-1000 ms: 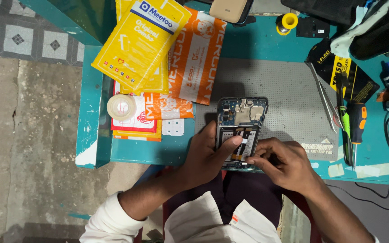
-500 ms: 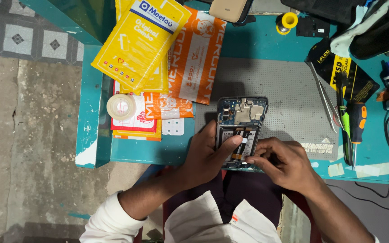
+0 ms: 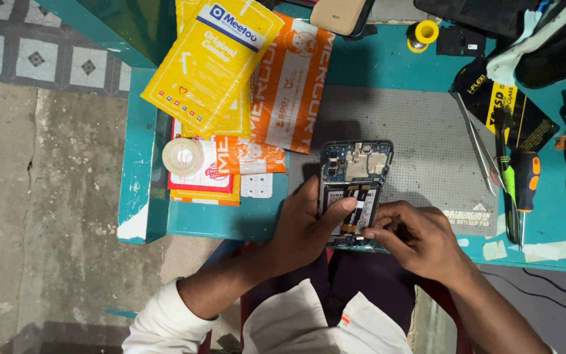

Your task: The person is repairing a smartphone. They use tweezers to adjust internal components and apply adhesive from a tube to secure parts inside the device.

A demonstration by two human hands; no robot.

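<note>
- Two hands were busy on an opened phone [image 3: 355,187] with its back cover off, circuit board and battery showing, lying at the near edge of the teal table [image 3: 388,62], half on a grey work mat [image 3: 427,131].
- Left hand [image 3: 306,226] was wrapped around the phone's left side, thumb pressed flat across the battery area, so basically gripping the phone to steady it.
- Right hand [image 3: 417,236] sat at the phone's lower right corner with fingertips pinched together right against the frame. Whatever it was pinching was too small to make out, honestly.
- Left of the phone there was a pile of padded mailers: a yellow mailer [image 3: 214,59] on top, an orange mailer [image 3: 293,88] partly under it, plus some flatter red and orange packets below.
- A roll of clear tape [image 3: 183,156] rested on those packets, near the table's left edge.
- Off to the right, well apart from the hands: tweezers [image 3: 476,147] along the mat's edge, and an orange-and-black screwdriver [image 3: 525,190] just beside them.
- At the far edge sat a tan phone case [image 3: 339,14] and a small yellow spool [image 3: 422,34].
- White sleeves covered both forearms, and the floor left of the table was bare concrete with patterned tiles further back.
</note>
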